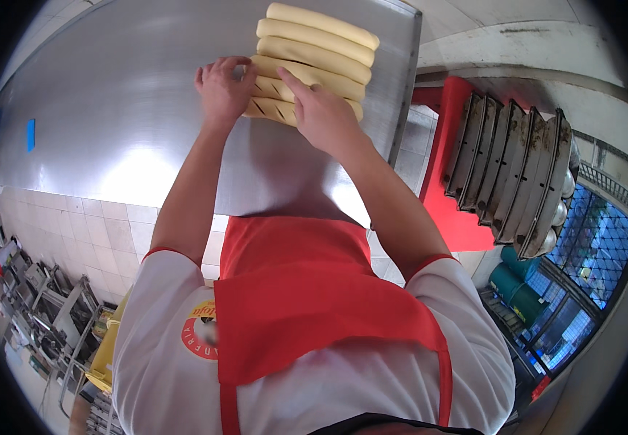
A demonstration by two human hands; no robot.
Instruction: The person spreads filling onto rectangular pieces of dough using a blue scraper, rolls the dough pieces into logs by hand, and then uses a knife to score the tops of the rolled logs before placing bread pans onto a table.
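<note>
Several long, pale yellow dough rolls (317,41) lie side by side, touching, near the right end of the metal table. Short diagonal cuts mark the two rolls nearest me; a dark line also shows on the roll under my fingers. My left hand (225,88) is at the left end of that marked roll (307,74), its thumb and index finger closed about the end. Over the nearer rolls, my right hand (323,116) has its index finger stretched onto the same roll. Its other fingers are curled in; whatever they hold is hidden.
The shiny metal table (125,94) has a raised edge on the right and a blue strip (30,135) at left. Dark, worn baking trays (506,167) stand in a row at right by a red surface (450,210). Metal equipment (53,312) fills the lower left.
</note>
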